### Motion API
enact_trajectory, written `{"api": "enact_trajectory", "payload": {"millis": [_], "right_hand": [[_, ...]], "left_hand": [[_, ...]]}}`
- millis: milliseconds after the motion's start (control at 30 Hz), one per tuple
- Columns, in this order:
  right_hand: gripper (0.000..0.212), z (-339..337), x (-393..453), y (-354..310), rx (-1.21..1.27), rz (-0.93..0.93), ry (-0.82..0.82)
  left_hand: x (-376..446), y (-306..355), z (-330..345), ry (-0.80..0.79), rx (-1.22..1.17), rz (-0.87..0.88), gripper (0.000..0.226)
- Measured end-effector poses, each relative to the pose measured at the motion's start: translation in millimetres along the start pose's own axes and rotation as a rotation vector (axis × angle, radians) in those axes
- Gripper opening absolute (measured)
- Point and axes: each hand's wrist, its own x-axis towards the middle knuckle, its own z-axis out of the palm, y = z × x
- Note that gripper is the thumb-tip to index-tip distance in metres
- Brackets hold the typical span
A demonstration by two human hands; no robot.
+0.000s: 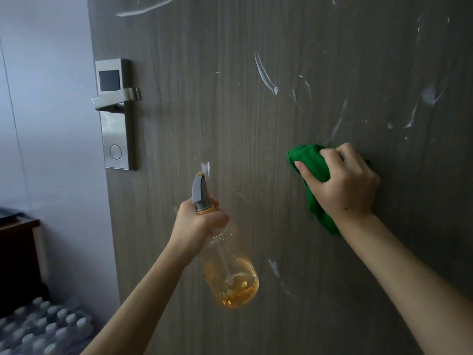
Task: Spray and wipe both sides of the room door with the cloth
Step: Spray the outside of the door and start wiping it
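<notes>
Door (230, 111) fills the view, grey wood-grain face, streaked w/ white foam from 12 through 3 o'clock; a few dabs also near 6. Lock plate and lever handle (116, 98) sit at 9 o'clock on the door edge.

Right hand (343, 183): grip closed around a bunched green cloth (304, 155), pressed flat to the door at approx 3 o'clock of centre. Cloth is soft, light, folds easily; best held as a wad under the palm, as here, so pressure spreads.

Left hand (197, 224): grip wrapped on the neck of a spray bottle (230, 278), fingers at the trigger, nozzle pointing up at the door, approx 6 o'clock. Bottle is clear ribbed plastic, amber liquid low, so judged light; likely slippery if wet, neck is the secure hold.

Assessment: this side mid-wipe, foam remaining. Other side not in view.

Bottled water packs (46, 326) at 8 o'clock on floor.
</notes>
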Motion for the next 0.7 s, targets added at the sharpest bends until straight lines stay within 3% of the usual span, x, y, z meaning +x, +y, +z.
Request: {"api": "enact_trajectory", "payload": {"millis": [200,400,600,700], "right_hand": [[0.046,-0.3,0.9,-0.4,0.005,-0.004,-0.007],[0.048,-1.8,0.4,-0.1,0.007,-0.006,-0.038],[0.047,-0.7,2.1,-0.8,0.016,-0.009,-0.058],[0.046,-1.6,2.8,-1.6,-0.003,-0.004,-0.067]], "left_hand": [[-1.4,0.6,1.1,0.003,-0.031,-0.022,0.047],[19.0,49.0,4.8,0.022,-0.034,0.089,0.050],[38.5,97.8,11.1,0.015,-0.067,0.201,0.030],[37.1,100.9,11.6,0.019,-0.034,0.236,0.031]]}}
